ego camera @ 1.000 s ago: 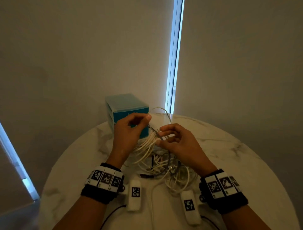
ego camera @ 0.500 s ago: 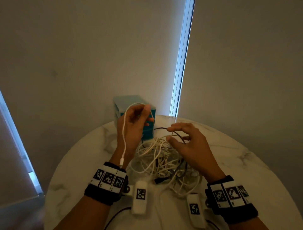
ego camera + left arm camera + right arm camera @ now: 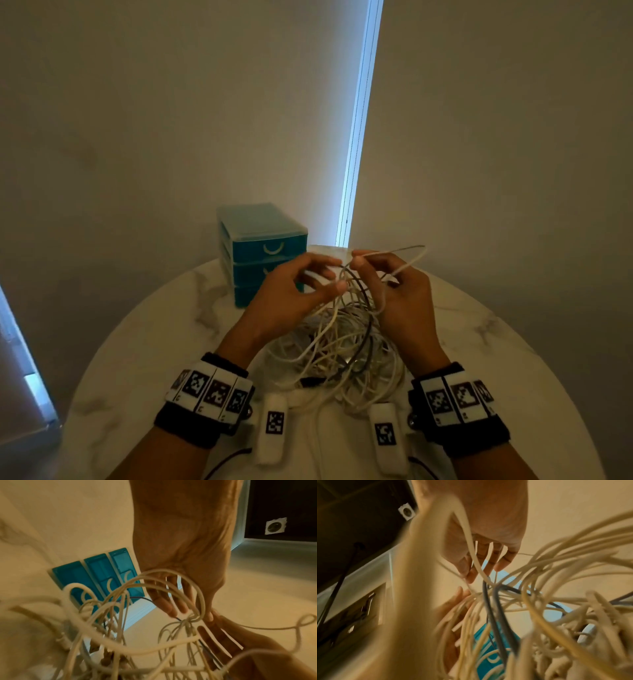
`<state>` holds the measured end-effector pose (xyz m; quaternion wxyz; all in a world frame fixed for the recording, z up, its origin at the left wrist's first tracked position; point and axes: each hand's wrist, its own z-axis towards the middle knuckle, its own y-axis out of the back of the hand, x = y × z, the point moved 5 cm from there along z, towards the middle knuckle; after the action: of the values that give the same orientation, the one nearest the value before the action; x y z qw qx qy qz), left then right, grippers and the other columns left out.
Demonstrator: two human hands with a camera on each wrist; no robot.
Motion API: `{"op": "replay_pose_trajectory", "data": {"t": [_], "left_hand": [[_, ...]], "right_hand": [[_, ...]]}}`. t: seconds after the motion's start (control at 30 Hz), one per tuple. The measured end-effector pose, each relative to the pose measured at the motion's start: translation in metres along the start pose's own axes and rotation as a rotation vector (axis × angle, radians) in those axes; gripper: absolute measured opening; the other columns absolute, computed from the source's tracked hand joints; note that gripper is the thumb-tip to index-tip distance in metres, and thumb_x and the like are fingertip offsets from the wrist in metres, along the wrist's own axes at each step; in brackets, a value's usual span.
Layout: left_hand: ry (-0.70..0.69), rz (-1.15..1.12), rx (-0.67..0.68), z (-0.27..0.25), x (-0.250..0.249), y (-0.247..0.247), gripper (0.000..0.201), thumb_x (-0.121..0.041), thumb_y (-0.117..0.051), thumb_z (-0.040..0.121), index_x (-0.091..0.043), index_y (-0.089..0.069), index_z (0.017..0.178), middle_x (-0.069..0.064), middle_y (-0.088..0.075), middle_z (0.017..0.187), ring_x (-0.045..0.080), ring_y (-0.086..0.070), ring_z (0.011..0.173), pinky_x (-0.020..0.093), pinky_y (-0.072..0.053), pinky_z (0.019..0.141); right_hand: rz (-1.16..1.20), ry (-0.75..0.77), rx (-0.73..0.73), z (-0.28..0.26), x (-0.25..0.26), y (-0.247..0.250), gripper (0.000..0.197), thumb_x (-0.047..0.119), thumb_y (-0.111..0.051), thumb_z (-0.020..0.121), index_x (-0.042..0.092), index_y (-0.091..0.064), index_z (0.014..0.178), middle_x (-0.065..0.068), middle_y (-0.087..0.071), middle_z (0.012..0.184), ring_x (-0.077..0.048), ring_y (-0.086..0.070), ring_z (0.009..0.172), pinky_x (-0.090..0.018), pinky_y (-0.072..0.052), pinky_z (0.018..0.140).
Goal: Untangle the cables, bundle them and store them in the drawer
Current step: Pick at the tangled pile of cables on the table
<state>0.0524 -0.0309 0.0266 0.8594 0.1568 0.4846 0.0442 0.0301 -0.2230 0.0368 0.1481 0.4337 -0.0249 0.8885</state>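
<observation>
A tangle of white cables [image 3: 339, 346] with one dark cable [image 3: 366, 308] lies on the round marble table [image 3: 496, 342]. My left hand [image 3: 337, 274] pinches strands lifted from the top of the pile. My right hand [image 3: 356, 260] pinches a white cable whose loop [image 3: 416, 255] arcs off to the right. The two hands nearly touch above the pile. In the left wrist view a knot of white strands [image 3: 190, 619] sits at my left fingertips [image 3: 171, 609]. The teal three-drawer unit [image 3: 263, 246] stands behind my left hand, and its drawers look closed.
Two white tagged pods [image 3: 274, 425] [image 3: 387, 431] lie on the table near its front edge, with leads running toward me. A wall and a bright window slit [image 3: 356, 137] are close behind the table. Bare marble shows left and right of the pile.
My left hand has dropped from beside the drawer unit, where it held up a white cable end, to meet the right hand. The right hand has lifted a white loop from the pile.
</observation>
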Motion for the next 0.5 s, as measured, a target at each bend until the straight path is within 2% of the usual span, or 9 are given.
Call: {"op": "replay_pose_trajectory", "data": {"t": [0.07, 0.17, 0.23, 0.3, 0.37, 0.43, 0.5], "left_hand": [[0.028, 0.023, 0.070, -0.002, 0.002, -0.009, 0.033, -0.050, -0.079, 0.092, -0.045, -0.071, 0.124, -0.019, -0.076, 0.110, 0.005, -0.073, 0.101, 0.025, -0.060, 0.087], [0.039, -0.029, 0.075, -0.002, 0.000, -0.013, 0.032, -0.049, -0.079, 0.092, -0.047, -0.072, 0.123, -0.013, -0.078, 0.108, 0.008, -0.075, 0.097, 0.023, -0.063, 0.080], [0.049, -0.083, 0.013, -0.002, -0.002, -0.009, 0.026, -0.044, -0.079, 0.093, -0.038, -0.077, 0.118, -0.009, -0.079, 0.104, 0.011, -0.076, 0.090, 0.023, -0.062, 0.072], [0.064, -0.145, -0.103, 0.000, 0.001, -0.002, 0.019, -0.038, -0.077, 0.096, -0.027, -0.080, 0.110, -0.004, -0.080, 0.096, 0.013, -0.076, 0.081, 0.020, -0.057, 0.066], [0.064, -0.177, -0.199, 0.000, 0.005, 0.005, 0.018, -0.035, -0.076, 0.097, -0.020, -0.081, 0.106, 0.001, -0.080, 0.090, 0.014, -0.075, 0.075, 0.019, -0.055, 0.064], [0.059, -0.190, -0.275, 0.000, 0.010, 0.011, 0.018, -0.034, -0.076, 0.098, -0.018, -0.081, 0.105, 0.002, -0.080, 0.089, 0.015, -0.075, 0.074, 0.020, -0.055, 0.064], [0.062, -0.221, -0.351, 0.001, 0.014, 0.017, 0.017, -0.034, -0.076, 0.098, -0.019, -0.080, 0.105, 0.002, -0.080, 0.091, 0.017, -0.076, 0.075, 0.021, -0.055, 0.064]], "right_hand": [[0.034, 0.014, 0.004, 0.001, 0.007, 0.006, 0.015, 0.027, -0.074, 0.102, 0.020, -0.082, 0.113, 0.012, -0.081, 0.108, -0.006, -0.076, 0.105, -0.030, -0.062, 0.093], [0.171, -0.053, 0.042, 0.001, 0.008, 0.006, 0.019, 0.025, -0.073, 0.101, 0.018, -0.081, 0.118, 0.007, -0.081, 0.114, -0.013, -0.076, 0.110, -0.041, -0.061, 0.098], [0.205, -0.083, 0.077, 0.002, 0.006, 0.003, 0.019, 0.025, -0.073, 0.101, 0.019, -0.081, 0.118, 0.004, -0.082, 0.115, -0.017, -0.076, 0.112, -0.048, -0.060, 0.101], [0.128, -0.034, 0.137, 0.003, 0.003, -0.001, 0.017, 0.024, -0.075, 0.100, 0.021, -0.080, 0.117, 0.005, -0.081, 0.116, -0.016, -0.075, 0.114, -0.051, -0.061, 0.100], [-0.043, 0.012, 0.215, 0.002, -0.007, -0.007, 0.020, 0.031, -0.081, 0.096, 0.030, -0.077, 0.116, 0.013, -0.078, 0.119, -0.009, -0.072, 0.116, -0.047, -0.060, 0.100], [-0.206, 0.004, 0.272, -0.001, -0.020, -0.010, 0.021, 0.041, -0.083, 0.092, 0.038, -0.076, 0.112, 0.020, -0.075, 0.118, 0.000, -0.067, 0.116, -0.037, -0.057, 0.099], [-0.282, -0.026, 0.274, -0.003, -0.026, -0.007, 0.015, 0.038, -0.084, 0.091, 0.043, -0.076, 0.104, 0.022, -0.073, 0.115, 0.004, -0.064, 0.112, -0.029, -0.054, 0.094]]}}
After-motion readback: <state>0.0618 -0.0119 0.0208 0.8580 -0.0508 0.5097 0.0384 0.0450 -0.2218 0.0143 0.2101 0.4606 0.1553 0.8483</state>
